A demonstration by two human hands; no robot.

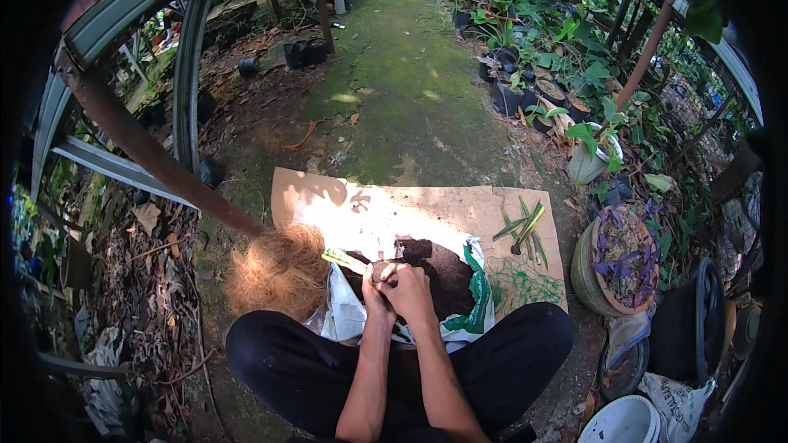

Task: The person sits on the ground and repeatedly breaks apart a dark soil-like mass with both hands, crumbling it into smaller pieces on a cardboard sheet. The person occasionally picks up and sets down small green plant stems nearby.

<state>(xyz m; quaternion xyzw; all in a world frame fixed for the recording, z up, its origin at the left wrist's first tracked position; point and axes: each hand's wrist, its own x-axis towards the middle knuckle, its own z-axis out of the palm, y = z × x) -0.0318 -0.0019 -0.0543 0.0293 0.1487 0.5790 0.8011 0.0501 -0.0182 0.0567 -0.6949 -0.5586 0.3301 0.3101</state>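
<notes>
My left hand (377, 294) and my right hand (407, 291) meet over an open white and green plastic bag (346, 314) of dark potting soil (448, 277). Between their fingers is a small brown root ball (380, 271), from which a pale green leafy cutting (345, 260) points left. A heap of brown coconut fibre (277, 271) lies left of the bag. On the cardboard sheet (443, 200), right of the bag, lie several variegated leaf cuttings (529, 227) and, nearer me, a tangle of green netting (526, 288). Glaring sunlight washes out the cardboard's middle.
My crossed legs (517, 351) frame the near side. A rusty metal post (166, 154) slants in from the left. At right stand a clay pot with purple leaves (615, 264), a black bucket (680, 326) and a white bucket (622, 421). A mossy path (394, 74) runs ahead between potted plants.
</notes>
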